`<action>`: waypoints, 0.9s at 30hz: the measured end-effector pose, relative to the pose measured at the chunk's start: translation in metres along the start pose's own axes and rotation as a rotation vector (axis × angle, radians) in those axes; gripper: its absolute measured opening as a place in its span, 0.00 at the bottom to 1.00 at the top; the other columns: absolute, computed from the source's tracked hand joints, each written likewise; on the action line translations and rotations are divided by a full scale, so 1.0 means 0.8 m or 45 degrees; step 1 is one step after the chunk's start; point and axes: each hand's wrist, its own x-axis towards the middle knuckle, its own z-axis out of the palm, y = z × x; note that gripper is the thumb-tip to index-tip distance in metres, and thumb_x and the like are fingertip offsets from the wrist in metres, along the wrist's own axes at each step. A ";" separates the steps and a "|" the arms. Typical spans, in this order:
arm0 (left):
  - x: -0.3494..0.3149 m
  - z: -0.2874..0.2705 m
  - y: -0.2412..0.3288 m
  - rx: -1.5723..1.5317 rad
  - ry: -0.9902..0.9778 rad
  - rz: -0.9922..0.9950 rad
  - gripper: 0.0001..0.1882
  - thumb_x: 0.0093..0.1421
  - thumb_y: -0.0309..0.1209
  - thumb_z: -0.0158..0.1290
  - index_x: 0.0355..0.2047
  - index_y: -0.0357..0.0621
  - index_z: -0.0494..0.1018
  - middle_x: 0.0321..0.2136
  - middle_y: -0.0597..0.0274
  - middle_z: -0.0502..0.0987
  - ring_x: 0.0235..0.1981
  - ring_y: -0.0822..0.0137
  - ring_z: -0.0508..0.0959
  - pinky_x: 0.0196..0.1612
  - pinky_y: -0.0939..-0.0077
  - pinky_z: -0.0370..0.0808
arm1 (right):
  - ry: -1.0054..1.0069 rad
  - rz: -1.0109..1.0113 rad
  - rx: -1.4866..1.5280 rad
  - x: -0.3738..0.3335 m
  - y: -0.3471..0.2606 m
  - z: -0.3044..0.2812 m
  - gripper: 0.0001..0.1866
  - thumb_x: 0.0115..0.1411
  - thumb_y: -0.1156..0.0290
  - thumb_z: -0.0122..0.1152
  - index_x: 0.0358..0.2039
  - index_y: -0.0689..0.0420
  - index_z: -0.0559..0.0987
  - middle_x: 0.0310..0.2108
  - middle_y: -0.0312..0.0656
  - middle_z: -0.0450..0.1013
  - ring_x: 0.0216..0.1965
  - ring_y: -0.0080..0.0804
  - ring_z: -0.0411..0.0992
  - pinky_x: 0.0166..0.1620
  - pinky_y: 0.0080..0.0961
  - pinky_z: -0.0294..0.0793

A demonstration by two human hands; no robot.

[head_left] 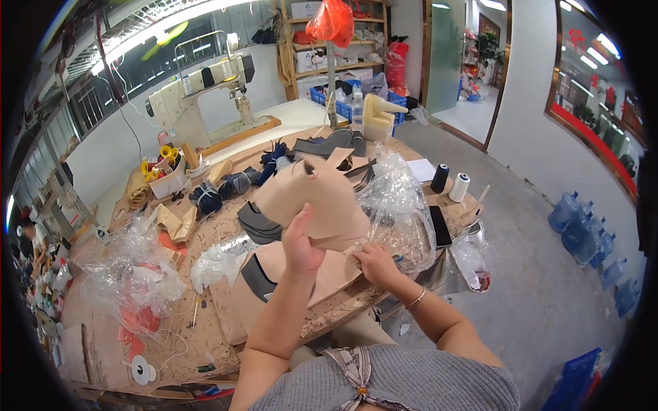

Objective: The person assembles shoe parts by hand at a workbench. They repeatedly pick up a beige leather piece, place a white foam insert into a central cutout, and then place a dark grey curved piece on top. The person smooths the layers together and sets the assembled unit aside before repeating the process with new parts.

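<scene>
My left hand (301, 243) grips a beige, leather-like cut piece (319, 209) with a dark opening near its top, raised above the workbench. The thumb presses on its face. My right hand (377, 264) is just below the piece's lower right corner, its fingers curled together; what they pinch, if anything, is hidden. Under both hands lie flat beige sheets (332, 272) at the bench's near edge. A dark grey curved piece (258, 277) lies beside my left wrist, and more dark grey curved pieces (259, 225) are stacked behind it.
Crumpled clear plastic (394, 198) covers the right of the workbench (226, 171), near a black thread cone (440, 178), a white thread cone (460, 187) and a phone (440, 226). A sewing machine (199, 99) stands at the back. Blue water jugs (582, 229) line the right wall.
</scene>
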 end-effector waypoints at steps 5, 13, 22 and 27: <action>0.048 0.065 -0.036 -0.265 -0.243 -0.139 0.22 0.65 0.28 0.48 0.58 0.39 0.63 0.52 0.59 0.72 0.53 0.65 0.73 0.55 0.66 0.69 | 0.231 0.106 0.142 -0.025 -0.016 0.016 0.18 0.52 0.79 0.50 0.44 0.58 0.77 0.38 0.43 0.70 0.44 0.44 0.67 0.49 0.37 0.67; 0.079 -0.053 -0.181 0.003 0.166 -0.629 0.21 0.64 0.26 0.48 0.57 0.37 0.64 0.52 0.55 0.72 0.53 0.58 0.72 0.57 0.58 0.70 | 0.160 0.095 0.209 -0.039 -0.025 -0.009 0.17 0.53 0.76 0.54 0.45 0.59 0.76 0.41 0.47 0.70 0.44 0.49 0.69 0.47 0.38 0.70; 0.002 -0.090 -0.173 0.112 0.291 -1.203 0.23 0.69 0.35 0.41 0.58 0.34 0.58 0.52 0.46 0.69 0.53 0.52 0.72 0.53 0.55 0.72 | 0.311 0.439 0.547 -0.025 0.012 -0.060 0.14 0.50 0.70 0.67 0.38 0.57 0.78 0.41 0.46 0.74 0.42 0.47 0.72 0.45 0.36 0.73; -0.049 -0.051 -0.132 0.533 0.163 -0.957 0.31 0.65 0.46 0.47 0.60 0.35 0.57 0.60 0.45 0.60 0.62 0.49 0.61 0.64 0.57 0.56 | 0.352 0.250 0.408 -0.001 0.059 -0.017 0.18 0.46 0.66 0.72 0.36 0.57 0.78 0.39 0.45 0.73 0.43 0.47 0.71 0.46 0.36 0.72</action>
